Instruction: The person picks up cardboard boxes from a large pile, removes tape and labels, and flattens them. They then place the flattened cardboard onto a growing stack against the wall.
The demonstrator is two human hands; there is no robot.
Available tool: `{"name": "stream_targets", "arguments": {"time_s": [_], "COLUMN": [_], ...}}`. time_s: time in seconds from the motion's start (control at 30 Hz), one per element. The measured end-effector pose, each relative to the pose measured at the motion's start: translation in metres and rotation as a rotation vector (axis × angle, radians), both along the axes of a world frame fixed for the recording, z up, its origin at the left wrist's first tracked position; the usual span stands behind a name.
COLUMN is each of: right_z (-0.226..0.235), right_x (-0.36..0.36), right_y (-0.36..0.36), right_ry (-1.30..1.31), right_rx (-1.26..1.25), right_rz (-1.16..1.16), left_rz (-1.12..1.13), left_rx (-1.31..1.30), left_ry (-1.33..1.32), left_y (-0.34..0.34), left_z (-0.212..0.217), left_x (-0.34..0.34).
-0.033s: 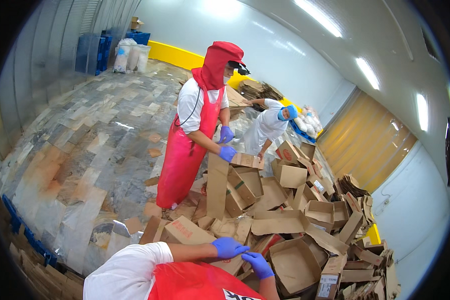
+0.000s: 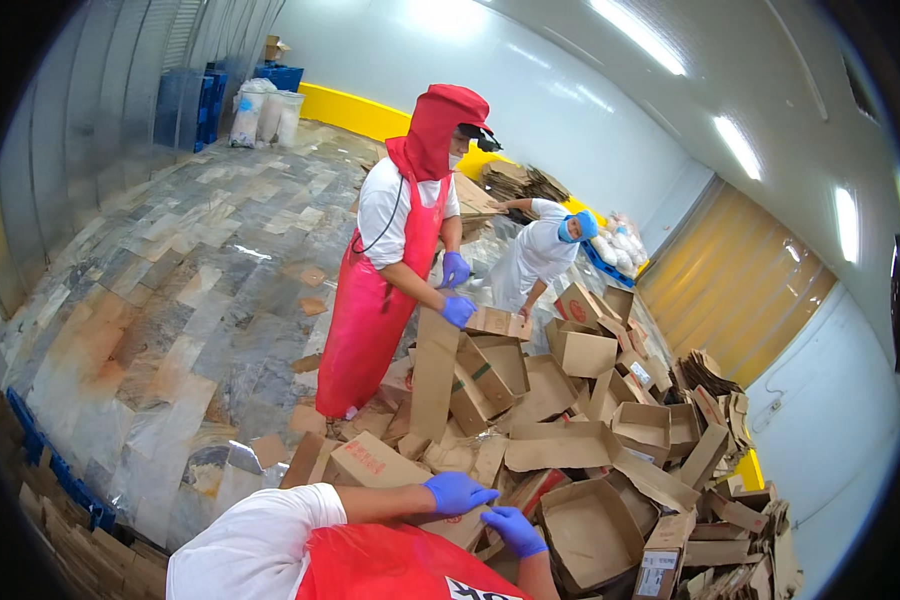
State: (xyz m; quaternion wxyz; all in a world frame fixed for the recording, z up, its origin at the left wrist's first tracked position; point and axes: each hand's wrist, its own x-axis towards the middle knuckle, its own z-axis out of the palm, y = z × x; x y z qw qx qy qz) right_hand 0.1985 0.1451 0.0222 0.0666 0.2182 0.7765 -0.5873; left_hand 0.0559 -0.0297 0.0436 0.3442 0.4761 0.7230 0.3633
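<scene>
A: The left hand (image 2: 457,492), in a blue glove, lies flat and open on a flattened brown carton (image 2: 375,462) at the near edge of the cardboard pile (image 2: 610,440). It grips nothing.

B: And the right hand (image 2: 515,530)?

A: Also blue-gloved, just beside the left one, with fingers loosely curled over the same carton. I cannot tell whether it really holds it.

B: What is around?

A: Just right of the hands stands an open empty box (image 2: 595,520). Further away, a co-worker in a red apron (image 2: 375,300) holds a tall cardboard sheet (image 2: 435,375) upright with blue gloves. Behind, a person in white (image 2: 535,260) bends down. The tiled floor (image 2: 190,300) is wet.
</scene>
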Motion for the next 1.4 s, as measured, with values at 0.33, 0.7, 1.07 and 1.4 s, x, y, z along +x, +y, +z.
{"name": "stream_targets", "arguments": {"time_s": [0.33, 0.7, 1.07, 1.4], "right_z": [-0.011, 0.013, 0.044, 0.057], "right_x": [-0.001, 0.009, 0.019, 0.087], "right_y": [-0.074, -0.054, -0.046, 0.063], "right_ry": [0.343, 0.693, 0.236, 0.402], "right_rx": [0.330, 0.671, -0.022, 0.089], "right_rz": [-0.115, -0.202, -0.020, -0.399], "left_rz": [0.241, 0.670, 0.382, 0.454], "left_rx": [-0.079, -0.021, 0.174, 0.028], "left_ry": [0.298, 0.202, 0.471, 0.204], "left_y": [-0.031, -0.054, -0.025, -0.111], "left_z": [-0.046, -0.015, 0.039, -0.014], "left_x": [0.021, -0.014, 0.020, -0.077]}}
